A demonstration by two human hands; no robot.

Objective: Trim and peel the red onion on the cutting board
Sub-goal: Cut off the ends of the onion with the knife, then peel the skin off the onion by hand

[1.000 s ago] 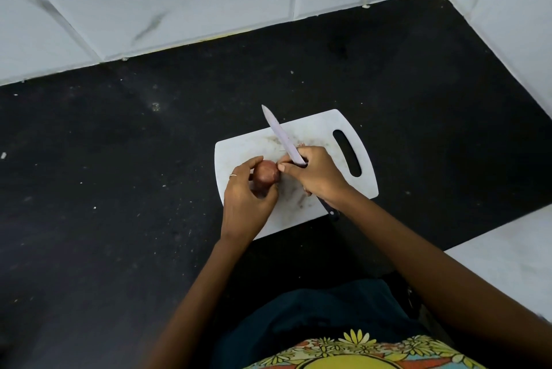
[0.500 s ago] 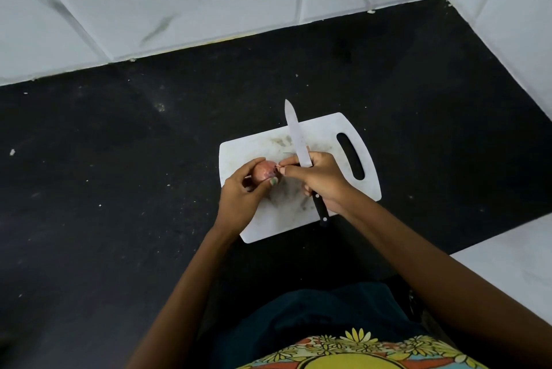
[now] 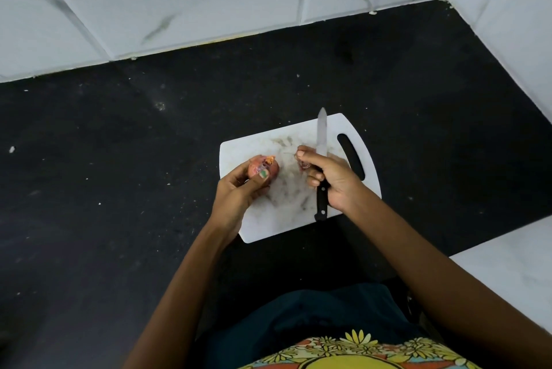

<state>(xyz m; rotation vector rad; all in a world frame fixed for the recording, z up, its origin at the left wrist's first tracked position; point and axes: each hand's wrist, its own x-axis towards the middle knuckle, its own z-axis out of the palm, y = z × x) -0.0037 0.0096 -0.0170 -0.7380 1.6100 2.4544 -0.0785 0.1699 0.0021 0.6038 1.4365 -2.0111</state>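
Both hands have drawn apart since half a second ago: then the right hand's fingertips were pressed against the onion, now there is bare board between them. The left hand (image 3: 239, 189) has carried the onion (image 3: 263, 171) toward 9 o'clock, to the left edge of the cutting board (image 3: 263, 228), where it holds it in curled fingers with the thumb across the near side. The right hand (image 3: 330, 179) has swung toward 3 o'clock, and the knife (image 3: 322, 141) has turned with it, so the blade now points at 12 o'clock with the tip just past the far edge of the board instead of leaning left. That hand is wrapped round the black handle, and its thumb and forefinger also seem to pinch a small pale pink scrap (image 3: 303, 164), with a thin thread sticking out toward 9 o'clock.

My reading is that a trimmed end or a first strip of skin has just come away from the onion. The top of the onion shows a torn, orange-pink patch, which fits that. If so, trimming is under way but peeling is barely begun, since most of the skin looks intact. The scrap is too small to name with certainty. The board lies on the black worktop (image 3: 119, 189), its slotted handle at 3 o'clock, smeared with dark marks.
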